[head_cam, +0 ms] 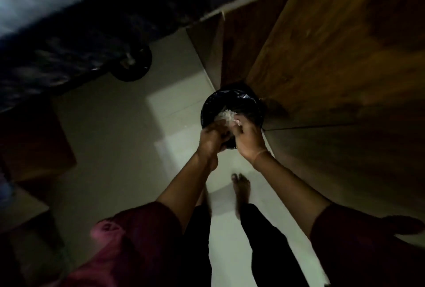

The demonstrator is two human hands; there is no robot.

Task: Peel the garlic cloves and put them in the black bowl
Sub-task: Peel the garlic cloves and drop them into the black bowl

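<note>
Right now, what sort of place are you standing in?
Likely a dim home kitchen, though the view is blurred: a pale tiled floor, wooden cabinet doors on the right, a dark countertop upper left, and a black-lined bin.

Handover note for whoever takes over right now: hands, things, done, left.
Left hand: around a dark thing, possibly the black bowl; the grip is too dim to confirm.
Right hand: fingers at the pale flakes, likely garlic skins; the hold is unclear.
Both hands are over the black-lined bin, which stands on the floor by the wooden cabinet.
Done: the skins look as if they are being tipped out.
Left: no cloves are visible, so check the bowl.
</note>
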